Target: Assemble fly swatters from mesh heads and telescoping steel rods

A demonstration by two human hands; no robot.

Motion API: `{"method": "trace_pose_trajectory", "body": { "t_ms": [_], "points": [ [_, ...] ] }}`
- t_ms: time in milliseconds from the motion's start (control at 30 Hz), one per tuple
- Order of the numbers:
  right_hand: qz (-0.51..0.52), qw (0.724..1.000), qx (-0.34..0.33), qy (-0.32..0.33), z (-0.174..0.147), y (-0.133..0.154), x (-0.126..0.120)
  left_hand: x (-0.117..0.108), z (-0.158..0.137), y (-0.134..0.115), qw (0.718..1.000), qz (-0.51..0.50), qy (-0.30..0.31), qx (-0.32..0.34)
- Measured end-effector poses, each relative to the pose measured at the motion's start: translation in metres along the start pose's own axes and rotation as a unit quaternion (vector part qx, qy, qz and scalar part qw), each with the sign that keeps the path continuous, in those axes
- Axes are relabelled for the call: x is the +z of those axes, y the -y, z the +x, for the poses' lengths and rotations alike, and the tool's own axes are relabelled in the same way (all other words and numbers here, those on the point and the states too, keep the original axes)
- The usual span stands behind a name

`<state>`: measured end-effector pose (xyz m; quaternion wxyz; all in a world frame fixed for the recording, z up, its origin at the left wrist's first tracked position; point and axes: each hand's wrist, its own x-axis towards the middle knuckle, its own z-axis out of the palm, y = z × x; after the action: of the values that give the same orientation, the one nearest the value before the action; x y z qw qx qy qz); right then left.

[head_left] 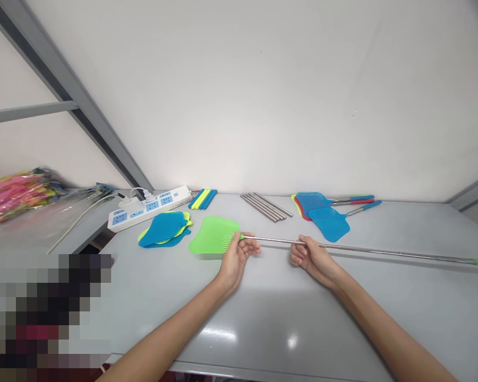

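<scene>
A green fly swatter (215, 235) with a long, extended metal rod stretches across the table, its paddle to the left and its green handle at the right edge of view. My left hand (238, 255) grips it at the neck, where paddle and rod join. Further along, my right hand (311, 255) has its thumb and fingers closed around the rod. Behind my left hand lie blue and yellow swatter paddles (164, 229). Several bare metal rods (266, 207) and a few blue and yellow handle sleeves (203, 199) rest near the wall.
At the back right lie several swatters (327, 220) with blue and red handles. A white power strip (151, 208) with plugs stands at the back left. Plastic-wrapped colourful goods (22, 195) lie on the far left. The grey table (287, 323) meets a white wall.
</scene>
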<state>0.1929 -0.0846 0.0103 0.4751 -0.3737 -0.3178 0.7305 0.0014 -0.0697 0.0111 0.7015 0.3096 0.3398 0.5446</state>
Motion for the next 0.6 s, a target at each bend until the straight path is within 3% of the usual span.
{"method": "trace_pose_trajectory", "body": {
  "t_ms": [600],
  "points": [
    [-0.006,1.0,-0.01,-0.003,0.0002,-0.0046,-0.0001,0.0024,-0.0044,0.0039,0.999,0.02,0.013,0.022]
  ]
}}
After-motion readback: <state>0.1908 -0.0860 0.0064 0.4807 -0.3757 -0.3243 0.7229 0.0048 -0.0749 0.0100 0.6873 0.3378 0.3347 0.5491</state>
